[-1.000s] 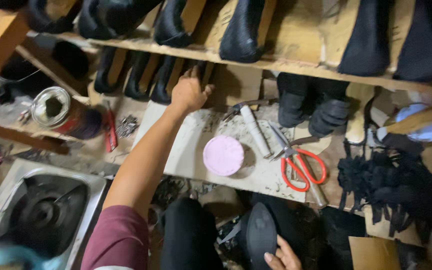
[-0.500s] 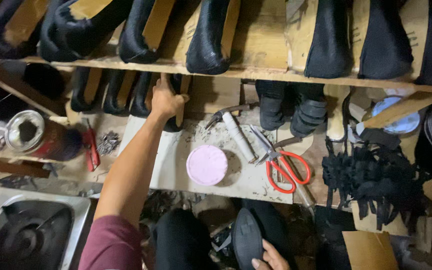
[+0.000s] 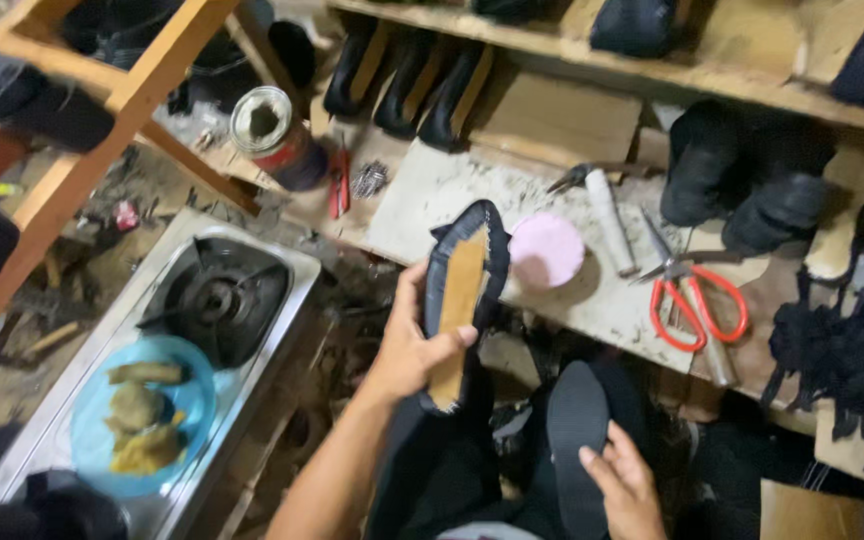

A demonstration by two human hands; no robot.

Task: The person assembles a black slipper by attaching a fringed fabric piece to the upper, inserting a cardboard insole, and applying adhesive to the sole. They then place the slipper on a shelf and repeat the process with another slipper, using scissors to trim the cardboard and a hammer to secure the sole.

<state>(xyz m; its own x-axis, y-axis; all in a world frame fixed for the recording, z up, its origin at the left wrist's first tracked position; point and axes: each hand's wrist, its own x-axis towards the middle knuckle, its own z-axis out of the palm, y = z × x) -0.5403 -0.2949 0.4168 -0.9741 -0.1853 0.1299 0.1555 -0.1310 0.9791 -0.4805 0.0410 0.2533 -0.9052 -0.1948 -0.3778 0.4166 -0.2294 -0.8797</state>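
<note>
L hand (image 3: 407, 350), off the shelf half a sec ago, now grips a black upper (image 3: 460, 300) w/ tan insole over the bench edge. R hand (image 3: 620, 480) rests fingers on a sole (image 3: 577, 440), prob. loosely curled.

A round tin can (image 3: 274, 135) with a dark red label stands beside the shelf's shoes.

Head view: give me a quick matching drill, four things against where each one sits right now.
Things:
1. shoe upper
2. black sole
3. red-handled scissors
4. blue plate

Places:
A. on the stove top
B. on the workbench, right of the pink disc
C. in the left hand
D. under the right hand

Pairs: 1-C, 2-D, 3-B, 4-A
</note>
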